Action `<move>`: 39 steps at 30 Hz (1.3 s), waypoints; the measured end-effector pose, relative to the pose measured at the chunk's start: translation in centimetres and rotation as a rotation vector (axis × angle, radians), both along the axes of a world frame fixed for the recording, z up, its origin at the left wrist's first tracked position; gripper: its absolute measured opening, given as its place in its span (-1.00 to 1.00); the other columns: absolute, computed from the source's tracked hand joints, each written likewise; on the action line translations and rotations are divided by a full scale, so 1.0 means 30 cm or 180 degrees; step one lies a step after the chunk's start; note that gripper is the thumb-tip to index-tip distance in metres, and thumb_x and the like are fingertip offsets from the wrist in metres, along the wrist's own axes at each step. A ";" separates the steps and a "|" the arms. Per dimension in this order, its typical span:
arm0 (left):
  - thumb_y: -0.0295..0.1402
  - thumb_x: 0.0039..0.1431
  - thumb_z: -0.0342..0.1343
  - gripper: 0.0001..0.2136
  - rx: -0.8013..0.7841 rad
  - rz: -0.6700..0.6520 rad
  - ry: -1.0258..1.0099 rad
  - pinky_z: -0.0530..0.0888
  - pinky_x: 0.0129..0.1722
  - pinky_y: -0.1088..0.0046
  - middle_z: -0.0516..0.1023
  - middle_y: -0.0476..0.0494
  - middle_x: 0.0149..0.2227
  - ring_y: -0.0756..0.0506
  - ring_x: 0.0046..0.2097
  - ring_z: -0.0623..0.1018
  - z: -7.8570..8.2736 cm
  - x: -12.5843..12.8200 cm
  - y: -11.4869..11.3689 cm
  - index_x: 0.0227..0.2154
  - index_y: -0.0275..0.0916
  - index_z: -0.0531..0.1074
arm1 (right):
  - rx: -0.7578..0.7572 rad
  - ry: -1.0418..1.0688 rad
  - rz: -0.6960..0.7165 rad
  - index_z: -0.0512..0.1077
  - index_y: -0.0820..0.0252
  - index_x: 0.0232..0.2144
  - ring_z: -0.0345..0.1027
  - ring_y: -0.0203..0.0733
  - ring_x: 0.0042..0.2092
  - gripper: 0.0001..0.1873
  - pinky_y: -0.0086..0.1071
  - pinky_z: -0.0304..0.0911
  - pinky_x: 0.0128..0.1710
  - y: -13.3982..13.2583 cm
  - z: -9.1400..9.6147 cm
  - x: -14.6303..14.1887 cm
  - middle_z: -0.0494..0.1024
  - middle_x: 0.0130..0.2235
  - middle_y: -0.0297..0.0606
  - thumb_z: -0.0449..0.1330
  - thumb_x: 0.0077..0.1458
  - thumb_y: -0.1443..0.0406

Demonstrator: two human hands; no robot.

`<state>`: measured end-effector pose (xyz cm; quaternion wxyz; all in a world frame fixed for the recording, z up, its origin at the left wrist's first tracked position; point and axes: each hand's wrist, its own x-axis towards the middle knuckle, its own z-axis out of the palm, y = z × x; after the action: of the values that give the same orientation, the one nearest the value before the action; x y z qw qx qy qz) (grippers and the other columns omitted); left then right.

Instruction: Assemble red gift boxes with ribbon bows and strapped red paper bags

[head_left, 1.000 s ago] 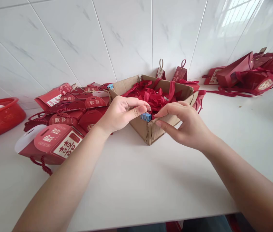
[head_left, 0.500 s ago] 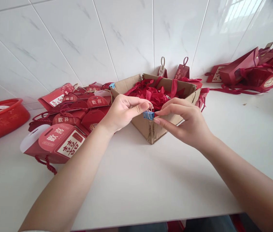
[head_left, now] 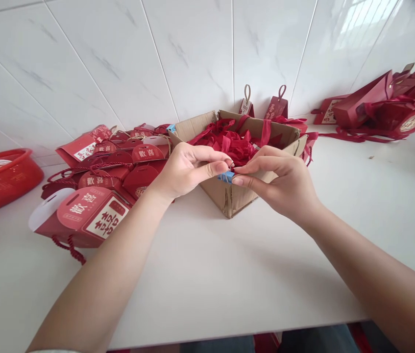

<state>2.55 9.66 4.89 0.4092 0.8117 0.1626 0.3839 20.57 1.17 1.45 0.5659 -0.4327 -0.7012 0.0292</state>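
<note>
A small blue binder clip (head_left: pixel 225 176) sits on the near edge of an open cardboard box (head_left: pixel 236 196) filled with red ribbons (head_left: pixel 229 139). My left hand (head_left: pixel 187 169) pinches the clip from the left with thumb and forefinger. My right hand (head_left: pixel 280 184) meets it from the right, its fingertips on the clip's wire handle. Both hands hover over the box's front corner above the white table (head_left: pixel 210 274).
A pile of red gift boxes (head_left: pixel 97 191) with cord handles lies left of the cardboard box. A red plastic basket (head_left: pixel 1 179) stands at the far left. More red bags (head_left: pixel 383 110) lie at the back right against the tiled wall. Two red tags (head_left: pixel 275 105) lean behind the box.
My hands have closed in on each other over the blue clip, and less of the clip shows between the fingers. The view shifted slightly.
</note>
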 end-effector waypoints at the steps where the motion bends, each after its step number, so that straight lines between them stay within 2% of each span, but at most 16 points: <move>1: -0.24 -0.02 0.35 -0.84 0.0055 -0.0037 0.0025 0.47 -0.32 0.55 0.63 -0.07 -0.42 -0.01 -0.35 0.56 0.002 -0.001 0.000 -0.40 -0.21 0.64 | -0.0026 0.0043 0.0018 0.56 0.16 -0.48 0.34 -0.28 -0.42 -0.94 -0.34 0.25 -0.39 0.001 0.001 0.001 0.47 -0.46 -0.35 0.38 -0.05 0.35; 6: -0.26 0.00 0.33 -0.84 0.0279 -0.0038 0.0218 0.48 -0.34 0.52 0.62 -0.07 -0.41 -0.03 -0.35 0.56 0.016 -0.014 -0.002 -0.37 -0.21 0.64 | -0.0189 0.0235 0.0083 0.57 0.17 -0.51 0.33 -0.30 -0.43 -0.93 -0.39 0.24 -0.45 -0.001 0.008 0.001 0.47 -0.48 -0.36 0.41 -0.09 0.35; 12: -0.34 0.01 0.31 -0.89 0.0169 -0.0129 0.0348 0.50 -0.28 0.52 0.64 -0.07 -0.37 -0.04 -0.30 0.57 0.027 -0.022 -0.006 -0.36 -0.20 0.64 | -0.0448 0.0287 0.0074 0.54 0.18 -0.51 0.37 -0.27 -0.41 -0.86 -0.39 0.26 -0.43 -0.006 0.027 0.006 0.54 -0.45 -0.35 0.43 -0.14 0.30; 17: -0.34 0.03 0.32 -0.85 -0.0096 -0.0366 0.0395 0.49 -0.22 0.49 0.63 -0.09 -0.31 -0.04 -0.26 0.57 0.026 -0.026 0.002 -0.30 -0.22 0.62 | -0.0165 -0.0151 0.0550 0.53 0.17 -0.38 0.44 -0.23 -0.32 -0.95 -0.32 0.34 -0.29 -0.003 0.017 0.044 0.58 -0.36 -0.31 0.31 0.04 0.31; 20: -0.31 0.05 0.31 -0.82 -0.0135 -0.0459 0.0409 0.48 -0.18 0.47 0.63 -0.11 -0.29 -0.06 -0.22 0.56 0.030 -0.028 0.002 -0.27 -0.24 0.61 | 0.0078 -0.0388 0.0617 0.53 0.15 -0.28 0.47 -0.19 -0.20 -0.90 -0.26 0.35 -0.14 -0.002 -0.003 0.060 0.59 -0.27 -0.26 0.22 0.13 0.37; 23: -0.20 0.12 0.25 -0.74 -0.0133 -0.0516 0.0508 0.46 -0.15 0.45 0.61 -0.13 -0.28 -0.06 -0.20 0.55 0.034 -0.025 -0.003 -0.21 -0.25 0.58 | 0.0429 -0.0514 0.0395 0.51 0.13 -0.25 0.47 -0.15 -0.15 -0.85 -0.19 0.31 -0.04 0.001 -0.028 0.057 0.59 -0.23 -0.24 0.19 0.12 0.40; 25: -0.09 0.19 0.14 -0.67 -0.0046 -0.0370 0.0329 0.43 -0.05 0.40 0.59 -0.14 -0.21 -0.09 -0.10 0.53 0.038 -0.018 -0.009 -0.15 -0.23 0.55 | 0.0734 -0.0623 0.0144 0.50 0.12 -0.24 0.46 -0.11 -0.11 -0.83 -0.14 0.27 -0.02 0.003 -0.044 0.051 0.57 -0.20 -0.22 0.18 0.11 0.40; 28: -0.07 0.30 -0.04 -0.63 0.0147 0.0217 -0.0192 0.33 0.12 0.31 0.56 -0.13 -0.12 -0.12 0.03 0.49 0.053 -0.009 -0.021 -0.16 -0.24 0.53 | 0.1074 -0.0665 -0.0384 0.48 0.09 -0.19 0.43 -0.05 -0.06 -0.80 -0.11 0.24 -0.03 0.004 -0.061 0.042 0.55 -0.17 -0.19 0.15 0.11 0.38; 31: -0.23 0.28 -0.02 -0.76 0.0273 0.0795 -0.0236 0.35 0.10 0.31 0.55 -0.11 -0.16 -0.12 0.01 0.50 0.090 -0.024 -0.046 -0.25 -0.25 0.48 | 0.1039 -0.0378 -0.0944 0.47 0.08 -0.17 0.40 -0.04 -0.03 -0.76 -0.07 0.18 0.00 0.009 -0.073 0.046 0.52 -0.10 -0.17 0.07 0.15 0.37; 33: -0.35 0.16 0.06 -0.90 0.0474 0.1283 0.0362 0.41 -0.03 0.33 0.53 -0.09 -0.20 -0.14 -0.07 0.52 0.125 -0.051 -0.080 -0.28 -0.22 0.42 | 0.0927 -0.0127 -0.1371 0.48 0.06 -0.20 0.34 -0.03 0.00 -0.74 -0.04 0.13 0.05 0.019 -0.083 0.060 0.49 -0.06 -0.19 0.01 0.17 0.35; 36: -0.28 0.09 0.07 -0.90 0.0746 0.1916 0.2315 0.40 -0.35 0.32 0.48 -0.08 -0.33 -0.16 -0.34 0.51 0.166 -0.095 -0.155 -0.38 -0.18 0.34 | 0.0666 0.0243 -0.1896 0.48 0.05 -0.18 0.18 0.01 0.12 -0.72 0.01 0.04 0.13 0.046 -0.101 0.101 0.39 0.06 -0.20 -0.02 0.19 0.28; 38: -0.13 0.09 0.06 -0.79 0.0644 0.1799 0.3407 0.33 -0.45 0.31 0.45 -0.10 -0.40 -0.19 -0.43 0.47 0.159 -0.108 -0.208 -0.44 -0.17 0.32 | 0.0385 0.0611 -0.1930 0.42 0.05 -0.06 0.10 0.04 0.18 -0.68 0.04 0.02 0.15 0.066 -0.111 0.132 0.30 0.13 -0.16 -0.01 0.19 0.21; 39: -0.07 0.05 0.08 -0.74 0.0548 0.1647 0.3621 0.33 -0.45 0.31 0.46 -0.12 -0.40 -0.22 -0.42 0.48 0.140 -0.106 -0.228 -0.46 -0.16 0.32 | 0.0200 0.0870 -0.1819 0.37 0.06 0.01 0.10 0.04 0.18 -0.63 0.05 0.04 0.15 0.076 -0.114 0.145 0.28 0.14 -0.13 -0.01 0.20 0.18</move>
<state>-0.64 2.84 9.08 0.0858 0.8533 0.5143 -0.0097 24.93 3.44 -1.97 0.6532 -0.5866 -0.4693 -0.0949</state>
